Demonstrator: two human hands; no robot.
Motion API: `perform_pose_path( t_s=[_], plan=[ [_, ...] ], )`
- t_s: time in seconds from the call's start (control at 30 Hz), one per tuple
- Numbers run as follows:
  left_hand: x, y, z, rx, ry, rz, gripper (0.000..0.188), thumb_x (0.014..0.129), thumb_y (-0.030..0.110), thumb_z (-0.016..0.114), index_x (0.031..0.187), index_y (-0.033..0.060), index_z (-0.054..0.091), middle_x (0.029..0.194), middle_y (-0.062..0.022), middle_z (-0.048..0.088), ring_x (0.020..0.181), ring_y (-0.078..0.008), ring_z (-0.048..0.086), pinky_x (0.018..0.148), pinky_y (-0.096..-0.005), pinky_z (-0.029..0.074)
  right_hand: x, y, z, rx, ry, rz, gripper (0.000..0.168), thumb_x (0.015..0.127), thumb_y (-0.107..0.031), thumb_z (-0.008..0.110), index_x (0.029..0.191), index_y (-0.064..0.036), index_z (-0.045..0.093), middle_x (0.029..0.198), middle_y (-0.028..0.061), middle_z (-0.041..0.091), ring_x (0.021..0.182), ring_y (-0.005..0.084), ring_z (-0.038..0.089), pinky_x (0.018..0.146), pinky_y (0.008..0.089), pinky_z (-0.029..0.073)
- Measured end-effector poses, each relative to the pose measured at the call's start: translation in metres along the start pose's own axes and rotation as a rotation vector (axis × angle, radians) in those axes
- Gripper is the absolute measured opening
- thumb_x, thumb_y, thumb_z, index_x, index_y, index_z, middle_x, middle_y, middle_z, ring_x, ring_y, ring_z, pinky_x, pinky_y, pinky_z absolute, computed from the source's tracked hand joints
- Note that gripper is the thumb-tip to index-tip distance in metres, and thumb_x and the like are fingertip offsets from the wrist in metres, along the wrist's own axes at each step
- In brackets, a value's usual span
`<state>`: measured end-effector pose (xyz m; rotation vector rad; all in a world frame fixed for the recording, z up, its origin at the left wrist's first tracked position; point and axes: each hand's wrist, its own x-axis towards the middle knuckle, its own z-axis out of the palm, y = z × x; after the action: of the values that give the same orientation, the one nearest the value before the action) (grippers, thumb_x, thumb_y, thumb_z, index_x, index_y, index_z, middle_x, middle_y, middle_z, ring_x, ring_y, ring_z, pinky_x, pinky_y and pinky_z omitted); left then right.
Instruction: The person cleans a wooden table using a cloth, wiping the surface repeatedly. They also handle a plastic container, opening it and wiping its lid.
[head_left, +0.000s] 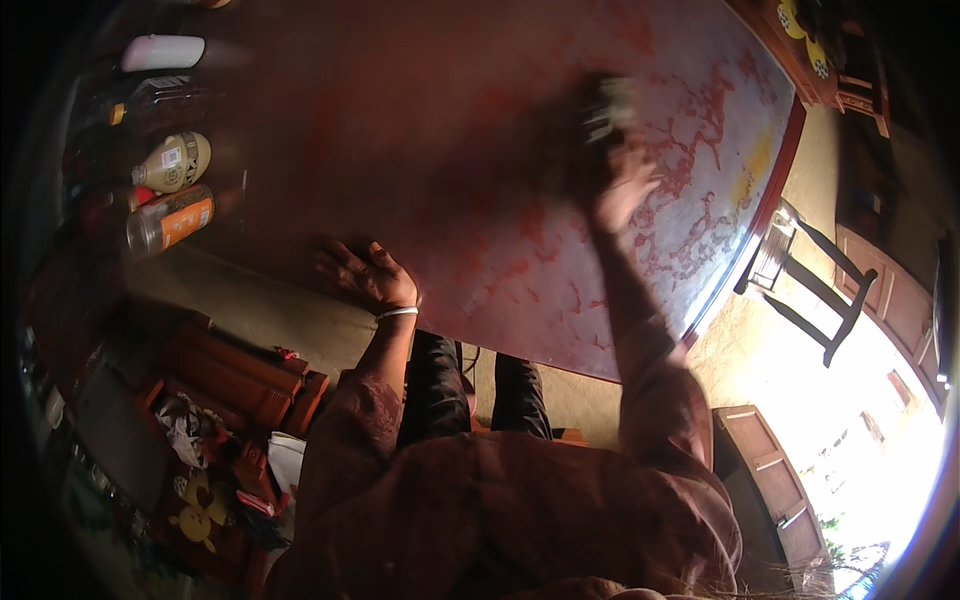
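Observation:
A large table with a worn, patchy red top (525, 292) spreads before me. My left hand (371, 276) rests near its front edge with the fingers spread and nothing in it; a pale band circles the wrist. Farther over the tabletop, towards the right, my right hand (626, 180) is blurred by motion. Just beyond its fingers shows a dark and pale object (611, 109), too blurred to name. Whether the fingers are closed on it is hard to see.
Along the table's left side lie a beige bottle (176, 161), a jar with an orange label (176, 223) and a white-capped container (163, 52). A dark chair (817, 285) stands at the right, near an open wooden door (776, 480). Wooden furniture (232, 367) stands at lower left.

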<state>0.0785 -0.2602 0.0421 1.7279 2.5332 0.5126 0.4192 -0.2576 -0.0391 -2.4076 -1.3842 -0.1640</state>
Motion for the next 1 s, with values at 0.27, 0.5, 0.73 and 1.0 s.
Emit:
perform_pose_path(
  t_s=[0.27,0.5,0.73,1.0],
  plan=[
    [-0.014,-0.035,0.024,0.039,-0.072,-0.064,0.069,0.097,0.045,0.048,0.148,-0.0016,0.037,0.152,-0.0317,0.030,0.140,-0.0487,0.029,0.113,-0.0578,0.027,-0.164,-0.050,-0.133,0.454,-0.692,-0.839,0.048,0.079,-0.017,0.063,0.127,-0.016,0.063,0.141,0.0085,0.051,0.135,0.0317,0.042,0.107,0.0563,0.036],
    [-0.014,-0.029,0.024,-0.011,0.058,0.043,0.079,0.098,0.064,0.036,0.149,0.0030,0.039,0.152,-0.0298,0.031,0.139,-0.0469,0.032,0.112,-0.0570,0.028,0.050,0.134,-0.069,-0.482,-0.179,-0.110,0.051,0.095,-0.032,0.050,0.141,-0.011,0.048,0.137,0.0163,0.050,0.119,0.0391,0.049,0.099,0.0545,0.038],
    [-0.021,-0.054,0.050,0.053,0.119,0.012,0.081,0.098,0.067,0.032,0.148,0.0035,0.041,0.147,-0.0285,0.037,0.137,-0.0459,0.033,0.113,-0.0576,0.025,0.109,0.010,0.016,-0.109,0.033,0.140,0.050,0.098,-0.030,0.044,0.144,-0.010,0.045,0.146,0.0157,0.045,0.130,0.0372,0.041,0.103,0.0649,0.030],
    [-0.007,-0.022,0.014,0.035,0.055,0.118,0.074,0.099,0.060,0.035,0.141,-0.0007,0.044,0.143,-0.0322,0.040,0.132,-0.0505,0.038,0.108,-0.0602,0.031,-0.107,-0.093,-0.102,0.486,-0.373,-0.779,0.040,0.081,-0.020,0.061,0.120,-0.019,0.066,0.136,0.0065,0.053,0.133,0.0288,0.043,0.107,0.0510,0.038]
  ],
)
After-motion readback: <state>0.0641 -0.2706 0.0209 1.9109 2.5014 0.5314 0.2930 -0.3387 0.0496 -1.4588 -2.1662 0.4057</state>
